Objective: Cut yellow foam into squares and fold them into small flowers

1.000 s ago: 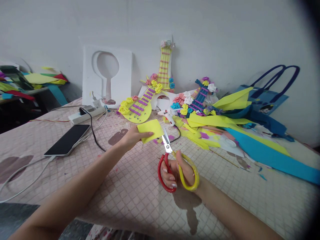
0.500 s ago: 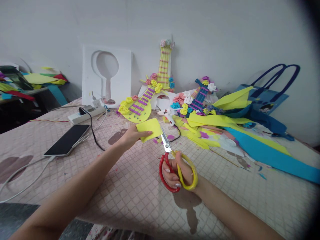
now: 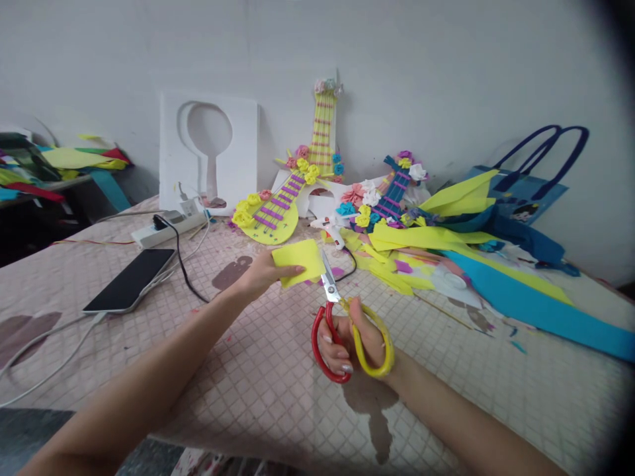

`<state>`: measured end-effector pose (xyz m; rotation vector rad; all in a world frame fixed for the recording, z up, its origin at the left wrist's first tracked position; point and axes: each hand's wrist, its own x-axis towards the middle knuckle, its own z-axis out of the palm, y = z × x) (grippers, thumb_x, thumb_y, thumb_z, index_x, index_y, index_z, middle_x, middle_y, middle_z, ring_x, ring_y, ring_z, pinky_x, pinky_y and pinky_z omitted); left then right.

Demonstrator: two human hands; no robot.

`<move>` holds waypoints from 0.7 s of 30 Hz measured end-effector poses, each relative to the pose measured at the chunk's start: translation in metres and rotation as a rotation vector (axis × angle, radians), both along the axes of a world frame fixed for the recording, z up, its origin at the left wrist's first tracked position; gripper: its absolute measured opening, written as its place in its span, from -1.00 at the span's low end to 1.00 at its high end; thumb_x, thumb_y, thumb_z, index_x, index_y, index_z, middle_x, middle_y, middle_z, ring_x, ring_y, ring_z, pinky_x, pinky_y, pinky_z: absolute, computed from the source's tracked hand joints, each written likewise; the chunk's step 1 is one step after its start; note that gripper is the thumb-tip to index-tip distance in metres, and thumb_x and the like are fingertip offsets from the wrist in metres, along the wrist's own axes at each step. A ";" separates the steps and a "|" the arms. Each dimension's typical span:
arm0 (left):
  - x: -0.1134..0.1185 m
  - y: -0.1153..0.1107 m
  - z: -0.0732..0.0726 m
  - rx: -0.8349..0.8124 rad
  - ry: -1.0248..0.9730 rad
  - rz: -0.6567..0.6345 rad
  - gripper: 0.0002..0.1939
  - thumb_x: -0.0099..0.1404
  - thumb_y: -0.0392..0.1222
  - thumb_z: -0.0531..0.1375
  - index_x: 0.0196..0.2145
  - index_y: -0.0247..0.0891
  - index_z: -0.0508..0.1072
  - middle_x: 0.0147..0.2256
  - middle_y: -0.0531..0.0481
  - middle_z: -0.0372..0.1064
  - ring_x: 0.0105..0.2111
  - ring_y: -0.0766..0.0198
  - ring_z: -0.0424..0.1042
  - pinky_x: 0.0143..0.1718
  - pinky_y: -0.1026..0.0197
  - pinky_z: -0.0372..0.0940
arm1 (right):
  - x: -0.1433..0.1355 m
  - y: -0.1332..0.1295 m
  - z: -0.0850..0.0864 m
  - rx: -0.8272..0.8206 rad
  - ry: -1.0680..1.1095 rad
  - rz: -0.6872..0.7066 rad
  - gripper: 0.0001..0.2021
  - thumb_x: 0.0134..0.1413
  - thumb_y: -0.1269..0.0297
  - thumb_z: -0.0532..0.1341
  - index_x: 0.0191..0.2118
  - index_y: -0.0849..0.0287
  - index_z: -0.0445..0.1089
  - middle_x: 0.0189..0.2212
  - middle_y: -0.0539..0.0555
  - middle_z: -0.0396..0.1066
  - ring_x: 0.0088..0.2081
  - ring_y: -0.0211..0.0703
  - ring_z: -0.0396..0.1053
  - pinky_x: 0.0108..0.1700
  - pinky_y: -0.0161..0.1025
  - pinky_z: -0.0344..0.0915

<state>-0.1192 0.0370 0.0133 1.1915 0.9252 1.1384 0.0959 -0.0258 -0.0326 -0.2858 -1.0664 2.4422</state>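
Between the thumb and fingers of my left hand (image 3: 265,271) is a roughly square piece of yellow crepe paper (image 3: 303,256), held up above the table. My right hand (image 3: 354,337) grips scissors (image 3: 330,289) with one red and one yellow handle, fingers through the loops. The blades point up and away, slightly apart, at the right edge of the paper. Whether the paper lies between the blades I cannot tell. Just behind the paper lies a white glue gun (image 3: 329,229) with a black cord.
A phone (image 3: 129,280) with a white cable and a power strip (image 3: 166,228) lie at left. Flower-decorated guitar shapes (image 3: 278,215) and a white cut-out board (image 3: 171,158) stand at the back. Blue and yellow paper strips (image 3: 540,304) and a blue bag (image 3: 540,195) occupy the right.
The scissor handles have spread a little wider. The yellow paper has shifted slightly right and down relative to the blades, and the whole view has shifted slightly.
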 end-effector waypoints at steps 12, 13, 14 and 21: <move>-0.004 0.003 0.000 0.018 0.015 0.007 -0.73 -0.08 -0.31 0.38 -0.33 -0.32 0.54 -0.31 -0.12 0.51 -0.41 0.29 0.44 -0.42 0.35 0.32 | 0.000 0.002 0.000 -0.040 0.075 0.033 -0.33 0.01 -0.37 -0.21 -0.47 0.21 0.23 -0.75 -0.16 0.01 -0.78 -0.42 -0.05 -0.71 -0.43 -0.03; -0.004 0.003 0.000 0.017 0.013 0.013 -0.73 -0.09 -0.31 0.38 -0.34 -0.33 0.54 -0.31 -0.12 0.51 -0.41 0.29 0.44 -0.42 0.35 0.32 | 0.000 0.002 0.001 -0.040 0.077 0.034 -0.33 0.02 -0.36 -0.20 -0.46 0.21 0.23 -0.75 -0.16 0.01 -0.78 -0.42 -0.05 -0.71 -0.44 -0.03; -0.004 0.003 0.000 0.019 0.014 0.014 -0.72 -0.08 -0.31 0.38 -0.33 -0.33 0.54 -0.31 -0.12 0.51 -0.41 0.28 0.44 -0.42 0.34 0.32 | 0.000 0.001 0.001 -0.038 0.078 0.035 -0.32 0.02 -0.36 -0.20 -0.46 0.22 0.25 -0.75 -0.15 0.01 -0.77 -0.42 -0.03 -0.70 -0.43 -0.02; -0.002 0.000 0.000 0.014 0.080 -0.057 -0.66 -0.08 -0.25 0.39 -0.29 -0.39 0.51 -0.34 -0.10 0.50 -0.43 0.31 0.41 -0.41 0.32 0.30 | 0.000 -0.003 0.006 0.013 0.047 0.008 -0.23 0.00 -0.39 -0.29 -0.39 0.26 0.29 -0.68 -0.09 0.08 -0.69 -0.36 0.09 -0.61 -0.36 0.07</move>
